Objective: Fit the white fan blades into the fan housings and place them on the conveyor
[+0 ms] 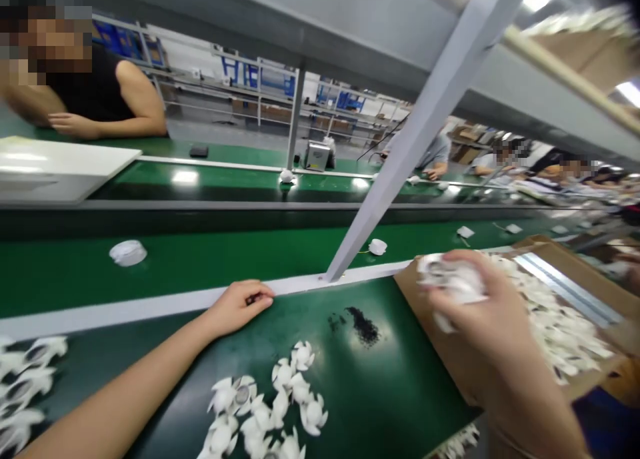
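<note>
My left hand rests on the green table by the white strip at the belt's edge, its fingers curled around something small and dark that I cannot make out. My right hand is raised over the cardboard box at the right and grips a bunch of white plastic fan pieces, blurred by motion. Several loose white fan pieces lie on the table in front of me. A small heap of black bits lies between my hands.
The green conveyor belt carries a white round part and another. A grey slanted post rises from the table's edge. More white fan pieces lie at far left. Other people sit across the belt.
</note>
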### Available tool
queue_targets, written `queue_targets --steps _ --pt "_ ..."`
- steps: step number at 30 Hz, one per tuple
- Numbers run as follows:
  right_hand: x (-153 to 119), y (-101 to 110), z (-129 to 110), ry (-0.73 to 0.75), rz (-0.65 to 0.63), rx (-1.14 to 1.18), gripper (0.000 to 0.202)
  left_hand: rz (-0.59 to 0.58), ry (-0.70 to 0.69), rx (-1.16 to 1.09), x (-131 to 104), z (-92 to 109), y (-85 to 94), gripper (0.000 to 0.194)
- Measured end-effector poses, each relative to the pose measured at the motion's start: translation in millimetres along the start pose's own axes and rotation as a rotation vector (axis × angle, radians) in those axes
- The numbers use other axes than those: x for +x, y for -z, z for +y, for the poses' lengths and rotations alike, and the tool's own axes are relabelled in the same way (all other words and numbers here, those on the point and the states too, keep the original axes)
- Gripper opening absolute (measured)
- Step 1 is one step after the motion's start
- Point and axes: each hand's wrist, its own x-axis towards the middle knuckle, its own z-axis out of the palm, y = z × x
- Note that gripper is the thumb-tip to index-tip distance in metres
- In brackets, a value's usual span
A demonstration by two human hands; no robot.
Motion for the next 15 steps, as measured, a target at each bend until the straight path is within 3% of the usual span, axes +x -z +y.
queue_targets --steps 3,5,7,10,13,15 --pt "-44 -84 -56 0.495 -0.361 0.406 0.04 0.072 0.054 -0.113 -1 -3 -1.3 0.024" --pt "-63 -133 -79 0.655 -0.577 0.477 0.044 0.129 0.094 -0.224 -1 -6 -1.8 0.026" --pt "-76 -168 -92 0.721 -0.757 0.433 0.047 0.172 0.121 -0.304 0 -8 -1.7 0.029" --pt "-86 -188 -96 0.773 -0.918 0.299 0.064 0.197 0.14 -0.356 2 -11 -1.2 0.031" --pt "-88 -185 -93 0.809 -1.051 0.325 0.092 0.174 0.151 -0.407 5 -14 -2.4 0.034" --pt "-86 -180 -89 0.785 -1.118 0.389 0.095 0.133 0.151 -0.441 5 -15 -3.4 0.037"
